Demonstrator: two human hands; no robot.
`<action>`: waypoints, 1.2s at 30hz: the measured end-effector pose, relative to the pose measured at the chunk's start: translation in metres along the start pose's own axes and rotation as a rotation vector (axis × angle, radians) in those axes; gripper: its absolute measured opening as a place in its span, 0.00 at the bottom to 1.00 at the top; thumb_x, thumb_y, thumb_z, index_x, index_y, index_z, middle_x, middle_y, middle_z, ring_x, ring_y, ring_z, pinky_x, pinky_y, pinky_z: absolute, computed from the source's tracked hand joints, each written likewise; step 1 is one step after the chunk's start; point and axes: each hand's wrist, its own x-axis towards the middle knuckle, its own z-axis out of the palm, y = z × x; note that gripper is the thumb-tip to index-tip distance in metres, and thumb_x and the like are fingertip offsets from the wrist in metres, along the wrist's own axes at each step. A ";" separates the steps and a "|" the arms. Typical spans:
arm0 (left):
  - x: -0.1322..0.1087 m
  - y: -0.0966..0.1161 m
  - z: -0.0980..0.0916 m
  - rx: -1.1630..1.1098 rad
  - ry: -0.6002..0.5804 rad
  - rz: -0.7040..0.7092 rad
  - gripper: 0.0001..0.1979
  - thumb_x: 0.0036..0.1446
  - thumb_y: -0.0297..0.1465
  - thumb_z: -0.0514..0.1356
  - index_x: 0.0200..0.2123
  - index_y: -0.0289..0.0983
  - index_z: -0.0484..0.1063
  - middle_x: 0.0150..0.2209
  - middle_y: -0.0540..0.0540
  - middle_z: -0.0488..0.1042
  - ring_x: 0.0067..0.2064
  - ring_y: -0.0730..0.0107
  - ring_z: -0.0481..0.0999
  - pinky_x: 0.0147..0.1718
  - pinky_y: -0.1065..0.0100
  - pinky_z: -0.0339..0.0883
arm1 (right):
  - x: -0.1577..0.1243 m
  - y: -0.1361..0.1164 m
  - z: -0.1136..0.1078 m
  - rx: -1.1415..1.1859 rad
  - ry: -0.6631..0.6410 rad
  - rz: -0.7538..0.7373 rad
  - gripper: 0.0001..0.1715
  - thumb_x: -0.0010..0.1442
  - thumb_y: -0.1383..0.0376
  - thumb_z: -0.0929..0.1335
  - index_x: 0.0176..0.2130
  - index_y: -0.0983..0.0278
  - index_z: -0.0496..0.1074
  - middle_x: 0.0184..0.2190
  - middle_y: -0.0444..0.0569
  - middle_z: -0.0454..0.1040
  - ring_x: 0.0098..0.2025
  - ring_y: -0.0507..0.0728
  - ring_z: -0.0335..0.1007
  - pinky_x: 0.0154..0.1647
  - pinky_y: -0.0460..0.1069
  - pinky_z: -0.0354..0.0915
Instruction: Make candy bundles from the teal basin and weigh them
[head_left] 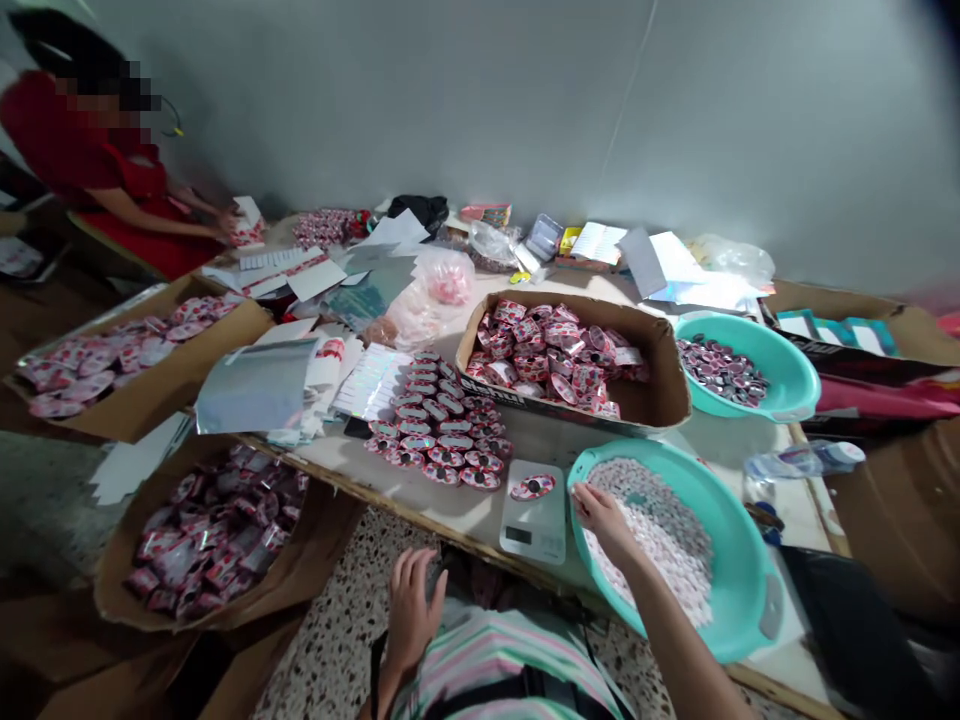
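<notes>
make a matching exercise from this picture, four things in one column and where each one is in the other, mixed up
1 right hand
2 left hand
3 single packet
4 dark round pieces

a on the scale
b in the far teal basin
c in the near teal basin, on pale pieces
d below the table edge, by the striped shirt

Pairs: 1-c, 2-d, 3-a, 4-b
</notes>
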 end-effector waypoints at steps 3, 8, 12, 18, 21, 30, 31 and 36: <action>-0.007 -0.006 -0.004 0.011 0.022 -0.053 0.12 0.58 0.34 0.56 0.45 0.38 0.68 0.44 0.42 0.74 0.51 0.56 0.69 0.50 0.53 0.65 | 0.020 0.005 0.020 -0.089 -0.015 -0.019 0.30 0.47 0.40 0.66 0.22 0.61 0.55 0.17 0.37 0.49 0.19 0.48 0.42 0.20 0.46 0.41; -0.020 -0.013 -0.008 0.037 0.037 -0.130 0.11 0.59 0.34 0.55 0.44 0.38 0.69 0.43 0.42 0.74 0.50 0.55 0.69 0.50 0.52 0.65 | 0.041 0.011 0.030 -0.372 0.074 -0.147 0.31 0.46 0.37 0.64 0.22 0.62 0.63 0.16 0.41 0.57 0.21 0.51 0.49 0.22 0.47 0.45; -0.024 -0.016 -0.008 0.032 0.021 -0.164 0.12 0.58 0.35 0.55 0.44 0.38 0.70 0.44 0.42 0.74 0.51 0.57 0.69 0.50 0.54 0.65 | 0.044 0.012 0.031 -0.627 0.095 -0.242 0.32 0.49 0.36 0.61 0.24 0.62 0.69 0.19 0.46 0.67 0.23 0.55 0.59 0.26 0.48 0.52; -0.022 -0.017 -0.009 0.018 0.020 -0.208 0.12 0.59 0.36 0.54 0.43 0.38 0.70 0.44 0.41 0.74 0.51 0.56 0.69 0.50 0.53 0.65 | 0.042 0.019 0.031 -0.858 0.049 -0.275 0.28 0.56 0.43 0.58 0.25 0.60 0.70 0.23 0.50 0.72 0.27 0.58 0.65 0.29 0.49 0.54; -0.019 -0.017 -0.011 -0.004 0.007 -0.221 0.12 0.59 0.35 0.54 0.43 0.38 0.70 0.44 0.41 0.74 0.51 0.56 0.69 0.51 0.53 0.64 | 0.041 0.017 0.032 -0.844 0.071 -0.269 0.28 0.56 0.43 0.59 0.24 0.61 0.70 0.22 0.49 0.70 0.26 0.57 0.64 0.28 0.49 0.53; -0.017 -0.023 -0.012 -0.044 0.000 -0.205 0.10 0.59 0.34 0.54 0.43 0.38 0.70 0.43 0.42 0.74 0.51 0.58 0.68 0.53 0.55 0.63 | 0.035 -0.009 0.032 0.040 -0.006 0.130 0.22 0.47 0.47 0.67 0.29 0.63 0.68 0.19 0.41 0.58 0.18 0.47 0.43 0.17 0.46 0.41; -0.017 -0.023 -0.012 -0.051 -0.002 -0.204 0.10 0.60 0.33 0.54 0.43 0.38 0.70 0.43 0.42 0.74 0.51 0.58 0.68 0.53 0.55 0.63 | 0.034 -0.011 0.030 0.076 -0.023 0.142 0.20 0.47 0.49 0.67 0.29 0.63 0.67 0.20 0.41 0.58 0.18 0.47 0.43 0.17 0.46 0.42; -0.015 -0.020 -0.015 -0.088 -0.018 -0.218 0.11 0.61 0.34 0.51 0.43 0.38 0.70 0.43 0.42 0.74 0.51 0.59 0.69 0.54 0.54 0.62 | 0.029 -0.014 0.019 0.019 -0.040 0.128 0.14 0.45 0.56 0.68 0.30 0.63 0.69 0.21 0.41 0.59 0.20 0.48 0.46 0.19 0.46 0.43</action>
